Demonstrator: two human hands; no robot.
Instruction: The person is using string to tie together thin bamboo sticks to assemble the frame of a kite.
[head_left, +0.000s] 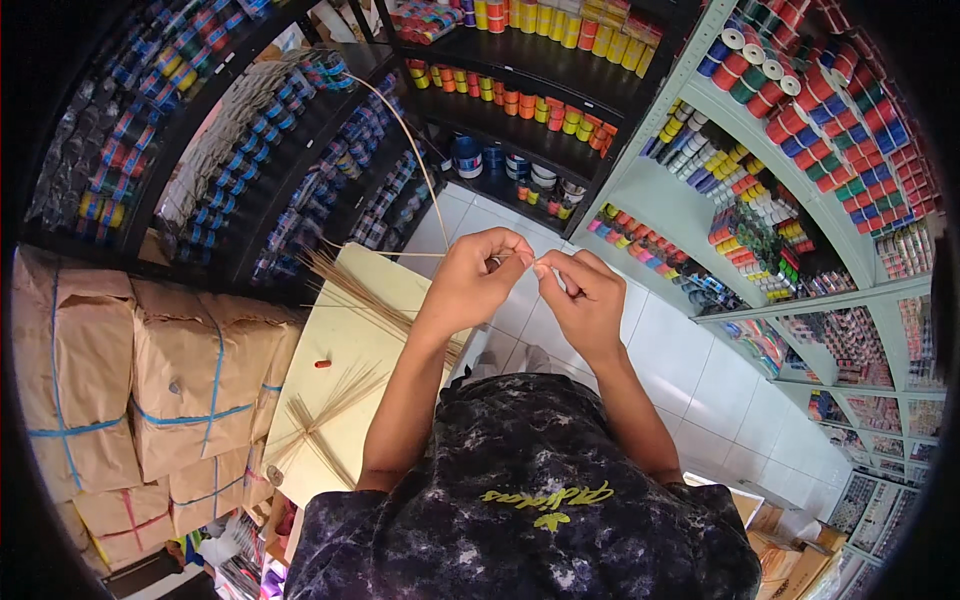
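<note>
Both my hands are raised in front of my chest, fingertips almost meeting. My left hand (470, 283) is closed in a pinch on a long, thin, pale cane strip (408, 130), which arcs up and away to the far left. Close beside it, my right hand (585, 300) pinches at the strip's tip; the fingers cover most of that spot. Left of my arms, a cream tabletop (350, 342) carries a loose bundle of thin brown sticks (370, 305) and a crossed bunch of sticks (312, 430). A small red piece (322, 364) lies between them.
Paper-wrapped parcels (190, 380) tied with blue cord are stacked at the left. Dark shelves (520, 65) of coloured spools stand at the back, and pale green shelving (650, 210) lines the right. White floor tiles (690, 350) show beyond my right arm.
</note>
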